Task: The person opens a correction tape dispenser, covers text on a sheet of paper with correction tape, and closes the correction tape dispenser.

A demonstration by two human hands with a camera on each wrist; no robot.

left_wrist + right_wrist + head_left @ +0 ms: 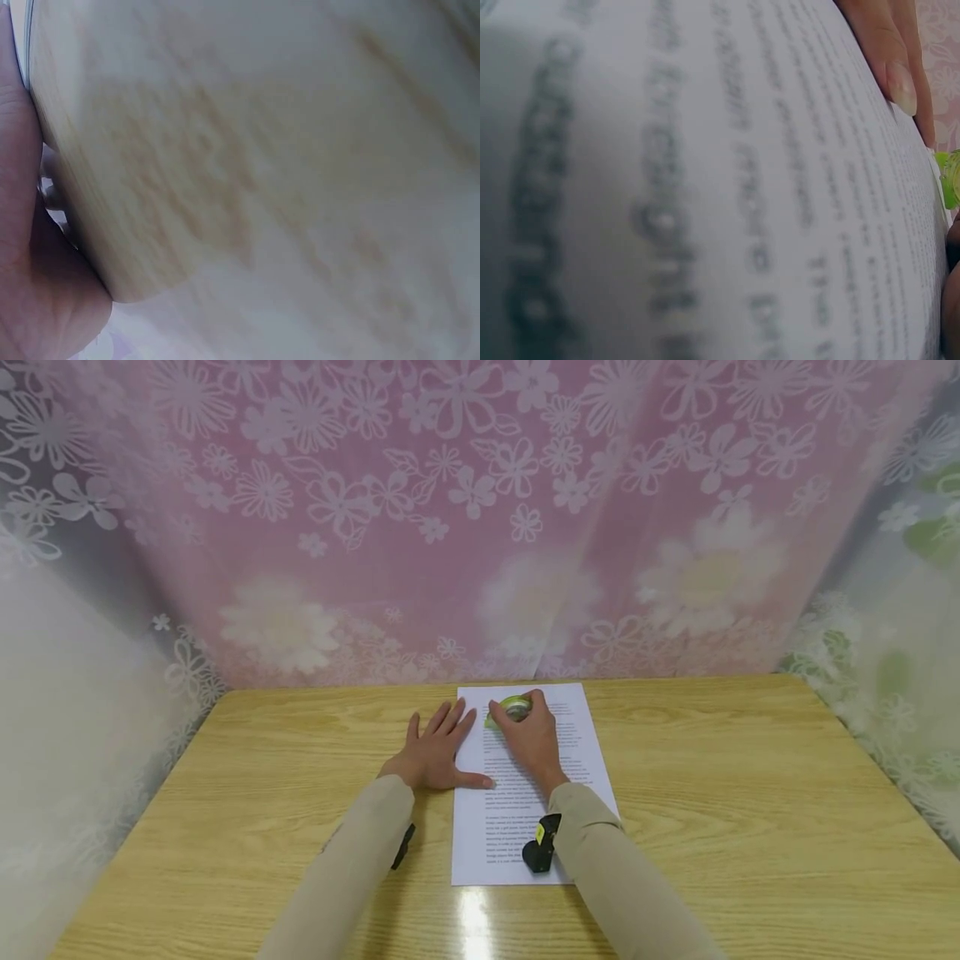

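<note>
A sheet of printed paper (pixel 468 835) lies flat on the wooden table, its long side running away from me. My left hand (pixel 433 758) rests with fingers spread at the sheet's left edge, the thumb lying on the text. Near the top of the page my right hand (pixel 536 739) grips a rounded green and clear correction tape (pixel 514 705). Its green end, at the left, is close to the upper lines, but contact with the paper is hard to make out. The right wrist view catches only a sliver of the correction tape (pixel 951 180) at the edge.
The wood-grain table (pixel 750 793) spreads out on both sides of the sheet. A pink flowered curtain (pixel 420 568) hangs behind its far edge, with pale curtains at left and right. A black wrist camera (pixel 540 845) sits low over the page under the right sleeve.
</note>
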